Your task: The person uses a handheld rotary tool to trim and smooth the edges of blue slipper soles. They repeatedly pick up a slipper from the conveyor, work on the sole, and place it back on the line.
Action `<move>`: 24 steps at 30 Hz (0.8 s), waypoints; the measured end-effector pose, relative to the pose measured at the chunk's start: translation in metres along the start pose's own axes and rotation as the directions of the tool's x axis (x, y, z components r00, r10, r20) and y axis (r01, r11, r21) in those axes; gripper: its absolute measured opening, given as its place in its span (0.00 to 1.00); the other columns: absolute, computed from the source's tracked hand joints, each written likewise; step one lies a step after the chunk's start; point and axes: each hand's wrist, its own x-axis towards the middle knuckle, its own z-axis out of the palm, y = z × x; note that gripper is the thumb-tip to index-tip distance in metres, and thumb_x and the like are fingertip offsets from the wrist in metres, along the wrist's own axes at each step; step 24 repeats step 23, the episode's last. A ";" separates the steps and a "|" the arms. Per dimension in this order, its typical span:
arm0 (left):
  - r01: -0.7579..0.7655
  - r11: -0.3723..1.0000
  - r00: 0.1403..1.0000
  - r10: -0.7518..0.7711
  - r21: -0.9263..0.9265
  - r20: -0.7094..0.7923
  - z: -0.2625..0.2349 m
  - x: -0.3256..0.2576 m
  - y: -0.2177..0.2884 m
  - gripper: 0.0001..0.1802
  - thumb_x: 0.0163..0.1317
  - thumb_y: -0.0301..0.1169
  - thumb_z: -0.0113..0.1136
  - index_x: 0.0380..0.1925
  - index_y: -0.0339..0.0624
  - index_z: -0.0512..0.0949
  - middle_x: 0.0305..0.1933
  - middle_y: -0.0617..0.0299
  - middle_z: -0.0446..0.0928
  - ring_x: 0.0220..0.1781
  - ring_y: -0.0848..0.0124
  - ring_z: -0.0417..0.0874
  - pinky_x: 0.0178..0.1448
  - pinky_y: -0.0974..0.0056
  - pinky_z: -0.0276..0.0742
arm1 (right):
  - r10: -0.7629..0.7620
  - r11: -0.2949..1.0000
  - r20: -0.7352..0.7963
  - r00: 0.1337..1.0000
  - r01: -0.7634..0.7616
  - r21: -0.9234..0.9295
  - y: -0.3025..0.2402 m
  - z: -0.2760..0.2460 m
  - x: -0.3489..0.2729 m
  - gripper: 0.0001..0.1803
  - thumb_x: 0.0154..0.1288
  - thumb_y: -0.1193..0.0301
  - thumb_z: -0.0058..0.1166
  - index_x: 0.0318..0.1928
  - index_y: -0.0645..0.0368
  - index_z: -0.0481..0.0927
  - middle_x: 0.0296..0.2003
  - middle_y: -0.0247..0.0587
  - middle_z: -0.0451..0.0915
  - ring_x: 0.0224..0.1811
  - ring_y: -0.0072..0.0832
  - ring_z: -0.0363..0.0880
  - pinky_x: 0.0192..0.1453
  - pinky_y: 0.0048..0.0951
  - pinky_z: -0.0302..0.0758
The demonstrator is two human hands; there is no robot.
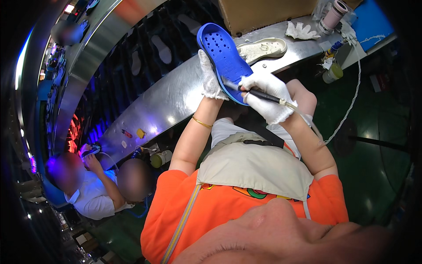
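Note:
A bright blue shoe sole, with several small holes toward its far end, is held up slantwise over the near edge of the metal worktop. My left hand, in a white knit glove, grips it along its left side. In my gloved right hand is a brush with a dark handle. Its bristle end lies against the lower part of the sole's inner face, and a thin pale tube trails from its back end. Just right of the blue sole, a cream shoe sole rests on the worktop.
A dark conveyor belt carrying several soles runs beyond the metal worktop. At the back stand a cardboard box, loose white gloves and a pink tumbler. A yellowish jar hangs right. A co-worker sits at left.

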 end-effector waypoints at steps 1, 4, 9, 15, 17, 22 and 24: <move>-0.010 1.000 1.000 0.010 0.019 -0.012 0.003 -0.001 0.003 0.45 0.54 0.71 0.39 0.58 0.44 0.65 0.52 0.51 0.73 0.52 0.57 0.76 0.57 0.51 0.73 | 0.102 0.991 0.032 0.994 -0.104 0.080 -0.001 0.000 -0.001 0.09 0.46 0.79 0.60 0.32 0.59 0.79 0.30 0.39 0.79 0.34 0.27 0.79 0.43 0.25 0.74; -0.058 0.997 0.998 0.059 -0.060 0.017 0.001 0.001 0.005 0.45 0.55 0.70 0.40 0.58 0.44 0.66 0.52 0.52 0.73 0.50 0.58 0.77 0.56 0.51 0.74 | 0.319 0.898 0.074 0.945 -0.327 0.296 0.002 -0.011 0.006 0.07 0.50 0.78 0.58 0.32 0.62 0.79 0.30 0.36 0.80 0.33 0.20 0.78 0.41 0.22 0.74; 0.075 0.939 0.974 0.004 -0.336 0.228 0.017 -0.024 -0.004 0.42 0.58 0.66 0.41 0.61 0.46 0.63 0.59 0.54 0.69 0.58 0.59 0.71 0.63 0.51 0.67 | 0.308 0.872 -0.007 0.951 -0.280 0.402 0.010 -0.028 0.014 0.07 0.59 0.79 0.55 0.40 0.64 0.75 0.34 0.37 0.80 0.35 0.19 0.77 0.43 0.21 0.75; -0.005 0.986 0.997 0.019 -0.169 0.080 0.002 -0.012 -0.014 0.41 0.58 0.67 0.37 0.59 0.46 0.65 0.56 0.53 0.71 0.54 0.58 0.74 0.61 0.52 0.69 | 0.109 0.965 -0.078 0.991 -0.087 0.246 -0.005 -0.006 0.005 0.07 0.52 0.82 0.57 0.33 0.63 0.77 0.31 0.37 0.77 0.35 0.20 0.76 0.44 0.22 0.73; -0.027 0.995 0.995 0.036 -0.094 0.093 0.006 -0.010 -0.010 0.42 0.58 0.68 0.37 0.59 0.46 0.65 0.55 0.51 0.72 0.51 0.57 0.76 0.59 0.52 0.72 | 0.177 0.934 0.050 0.983 -0.184 0.307 -0.009 -0.003 -0.002 0.08 0.50 0.83 0.57 0.33 0.63 0.77 0.31 0.37 0.77 0.35 0.20 0.76 0.44 0.22 0.74; 0.026 0.972 0.981 0.020 -0.233 0.193 0.015 -0.022 -0.004 0.46 0.54 0.71 0.39 0.62 0.48 0.62 0.59 0.51 0.69 0.53 0.54 0.75 0.57 0.50 0.74 | 0.219 0.927 -0.020 0.976 -0.201 0.318 0.006 -0.007 -0.004 0.07 0.55 0.80 0.54 0.37 0.63 0.77 0.34 0.39 0.79 0.35 0.20 0.77 0.44 0.23 0.74; 0.048 0.953 0.983 0.008 -0.301 0.181 0.015 -0.018 -0.003 0.47 0.52 0.72 0.40 0.63 0.49 0.61 0.60 0.51 0.67 0.54 0.51 0.75 0.56 0.47 0.74 | 0.172 0.930 -0.022 0.985 -0.155 0.334 0.006 -0.004 -0.004 0.08 0.56 0.79 0.53 0.38 0.63 0.78 0.35 0.40 0.79 0.36 0.21 0.77 0.45 0.22 0.74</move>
